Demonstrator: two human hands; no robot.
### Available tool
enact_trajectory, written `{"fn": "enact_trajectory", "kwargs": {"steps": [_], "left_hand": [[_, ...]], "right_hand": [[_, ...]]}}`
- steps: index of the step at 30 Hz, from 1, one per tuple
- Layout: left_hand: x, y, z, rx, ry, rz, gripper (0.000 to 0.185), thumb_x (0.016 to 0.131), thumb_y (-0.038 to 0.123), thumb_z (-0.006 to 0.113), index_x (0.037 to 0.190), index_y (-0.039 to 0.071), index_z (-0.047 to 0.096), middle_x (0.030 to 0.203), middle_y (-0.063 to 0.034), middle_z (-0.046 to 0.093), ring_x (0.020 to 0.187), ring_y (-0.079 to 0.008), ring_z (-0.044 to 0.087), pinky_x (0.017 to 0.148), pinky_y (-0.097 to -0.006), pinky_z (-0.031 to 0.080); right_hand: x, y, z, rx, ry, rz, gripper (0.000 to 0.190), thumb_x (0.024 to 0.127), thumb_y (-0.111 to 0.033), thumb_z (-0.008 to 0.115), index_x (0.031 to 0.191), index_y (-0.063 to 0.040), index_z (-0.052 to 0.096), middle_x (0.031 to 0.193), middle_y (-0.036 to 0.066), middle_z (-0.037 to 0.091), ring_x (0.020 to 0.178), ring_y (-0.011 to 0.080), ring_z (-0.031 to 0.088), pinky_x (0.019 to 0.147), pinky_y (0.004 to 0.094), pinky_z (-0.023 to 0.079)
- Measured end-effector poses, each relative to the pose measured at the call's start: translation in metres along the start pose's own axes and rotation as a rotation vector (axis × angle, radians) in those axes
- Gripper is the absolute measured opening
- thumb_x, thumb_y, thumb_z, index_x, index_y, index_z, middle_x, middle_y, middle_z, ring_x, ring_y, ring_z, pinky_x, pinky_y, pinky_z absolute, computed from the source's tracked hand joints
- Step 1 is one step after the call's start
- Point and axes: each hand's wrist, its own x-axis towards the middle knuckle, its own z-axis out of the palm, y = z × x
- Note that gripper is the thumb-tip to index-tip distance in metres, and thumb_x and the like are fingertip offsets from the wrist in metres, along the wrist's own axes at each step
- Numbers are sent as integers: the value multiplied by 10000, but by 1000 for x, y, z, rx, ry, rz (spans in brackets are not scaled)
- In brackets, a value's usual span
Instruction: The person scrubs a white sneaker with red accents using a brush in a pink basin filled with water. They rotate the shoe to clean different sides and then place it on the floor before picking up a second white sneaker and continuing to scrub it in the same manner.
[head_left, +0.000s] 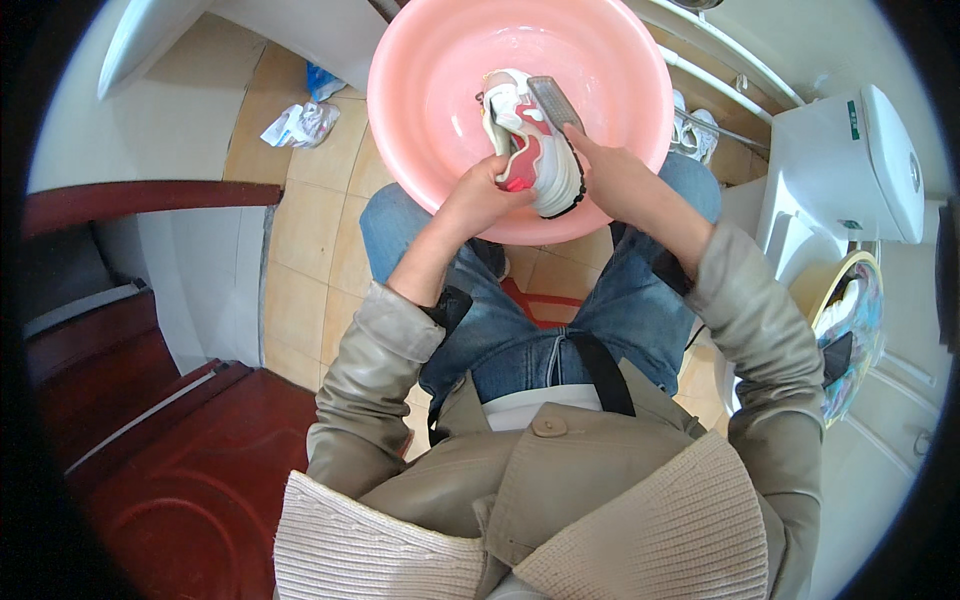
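Note:
A large pink plastic basin (652, 90) stands before me, between and beyond my knees. Over it I hold a white and red sneaker (559, 180) with a black outsole edge. My left hand (480, 196) grips the sneaker at its near left side, thumb on the upper. In my right hand (615, 176) is a grey scrubbing brush (553, 101), which lies along the sneaker's right side. The brush's bristles are hidden from view. The part of it inside my right hand is also covered.
To the left, a crumpled white plastic bag (304, 124) and a blue one (324, 81) lie on the tiled floor. On the right are a white toilet (832, 165), a lined waste bin (847, 322), white pipes (720, 82) and white shoes (699, 133). A dark red door (202, 487) is at lower left.

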Motion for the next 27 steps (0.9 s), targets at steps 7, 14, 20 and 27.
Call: {"fn": "enact_trajectory", "kwargs": {"steps": [7,14,20,27], "left_hand": [[3,9,-1,170,22,-34,399,745,136,709,1096,-11,590,988,-98,644,881,-168,625,808,-291,487],[16,10,9,399,51,-55,353,714,147,728,1024,11,627,915,-144,639,846,-227,639,759,-327,492],[19,10,11,416,75,-16,330,700,148,738,977,4,631,897,-148,636,816,-253,637,747,-337,493],[20,19,21,459,138,108,325,681,137,736,941,-12,611,950,-180,588,841,-318,615,763,-374,491]], "right_hand": [[-25,4,-40,-113,-198,-112,582,788,18,457,1346,-148,437,755,231,610,687,376,609,629,434,470],[18,-17,-19,-230,-95,-122,601,778,27,456,1348,-161,437,756,226,610,683,361,612,637,425,472],[-1,10,-38,-4,-209,-132,562,784,14,464,1326,-137,459,799,244,620,708,370,616,655,429,477],[85,33,25,-222,114,-135,547,814,-26,459,1347,-142,424,783,243,619,692,375,616,641,452,476]]}}
